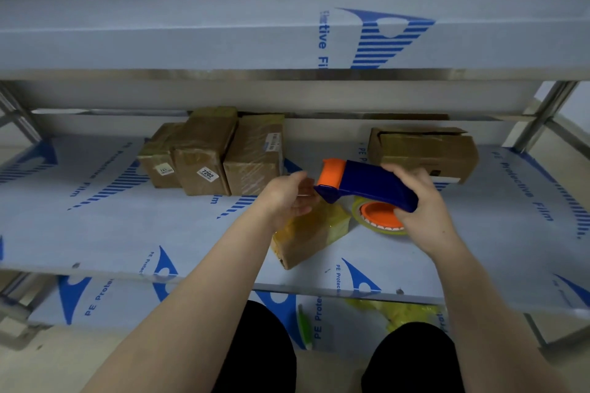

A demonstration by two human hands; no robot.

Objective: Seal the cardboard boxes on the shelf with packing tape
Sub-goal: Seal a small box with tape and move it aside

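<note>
My right hand (pixel 421 201) grips the handle of a blue and orange tape dispenser (pixel 360 183), held above the middle shelf (pixel 95 233). Its yellowish tape roll (pixel 380 215) shows below the handle. My left hand (pixel 290 198) is at the dispenser's front end, fingers curled at the tape edge; whether they pinch the tape I cannot tell. Under my left hand lies a small cardboard box (pixel 308 234) wrapped in yellowish tape. Three taped boxes (pixel 210 153) stand together at the back left. A larger box (pixel 421 151) with loose flaps sits at the back right.
The metal shelves are covered in white and blue protective film. An upper shelf (pixel 287 38) overhangs close above. On the lower shelf lie crumpled yellow tape (pixel 399 313) and a green item (pixel 305 325). My knees show at the bottom.
</note>
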